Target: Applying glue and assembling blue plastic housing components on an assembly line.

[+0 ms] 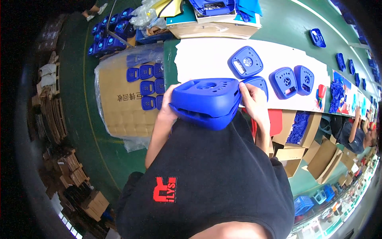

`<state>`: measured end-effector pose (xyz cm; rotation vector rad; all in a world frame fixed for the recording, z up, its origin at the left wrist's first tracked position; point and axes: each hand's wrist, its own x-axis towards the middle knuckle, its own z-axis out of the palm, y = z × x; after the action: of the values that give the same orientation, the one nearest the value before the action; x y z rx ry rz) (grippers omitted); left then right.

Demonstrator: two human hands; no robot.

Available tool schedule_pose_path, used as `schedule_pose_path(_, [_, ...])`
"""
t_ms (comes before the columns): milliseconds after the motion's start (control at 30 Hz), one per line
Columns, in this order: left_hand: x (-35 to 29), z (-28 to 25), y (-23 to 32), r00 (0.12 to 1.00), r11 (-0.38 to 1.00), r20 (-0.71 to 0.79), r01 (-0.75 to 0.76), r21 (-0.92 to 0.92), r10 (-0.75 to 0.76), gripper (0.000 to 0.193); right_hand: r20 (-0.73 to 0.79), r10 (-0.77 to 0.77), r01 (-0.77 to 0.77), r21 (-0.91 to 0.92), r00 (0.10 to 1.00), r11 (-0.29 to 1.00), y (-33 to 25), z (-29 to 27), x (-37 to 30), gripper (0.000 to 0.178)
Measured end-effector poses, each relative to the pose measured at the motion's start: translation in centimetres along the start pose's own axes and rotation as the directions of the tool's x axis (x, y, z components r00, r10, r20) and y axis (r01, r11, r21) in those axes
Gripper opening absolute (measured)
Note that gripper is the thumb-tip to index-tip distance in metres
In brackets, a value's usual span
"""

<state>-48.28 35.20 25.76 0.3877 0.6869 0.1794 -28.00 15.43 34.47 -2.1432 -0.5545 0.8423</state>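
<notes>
A blue plastic housing (205,99) is held up in front of my chest, tilted, its top face showing a round grille and a row of small holes. A dark gap runs along its near side, between the upper and lower shells. My left hand (168,104) grips its left end, and my right hand (255,102) has its thumb and fingers on the right edge. Just behind the right hand lies another blue shell (258,84), partly hidden. Farther back on the white-covered table (203,59) are a blue shell (245,62) and two touching shells (283,83).
On the left, a plastic-wrapped cardboard stack (123,103) carries several blue shells. A carton (215,30) stands at the table's back. Right of me are a red plastic surface (275,122), an open carton of blue parts (299,127) and a red-handled tool (321,92). Another person (354,135) sits farther right.
</notes>
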Motion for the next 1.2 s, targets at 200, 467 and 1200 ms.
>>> schedule_pose_path(200, [0.1, -1.1, -2.4, 0.855, 0.530, 0.309, -0.505, 0.682, 0.417, 0.026, -0.093, 0.038, -0.060, -0.251, 0.995, 0.966, -2.4, -0.6, -1.6, 0.037])
schedule_pose_path(467, [-0.6, 4.2, -2.1, 0.997, 0.959, 0.045, -0.073, 0.275, 0.063, 0.032, -0.196, -0.493, 0.530, 0.248, 0.847, 0.811, -0.1, 0.3, -1.1, 0.030])
schedule_pose_path(1200, [-6.4, 12.9, 2.0, 0.877, 0.730, 0.456, -0.411, 0.545, 0.154, 0.073, 0.311, 0.130, -0.287, 0.941, 0.941, -0.177, 7.2, 6.4, -0.4, 0.042])
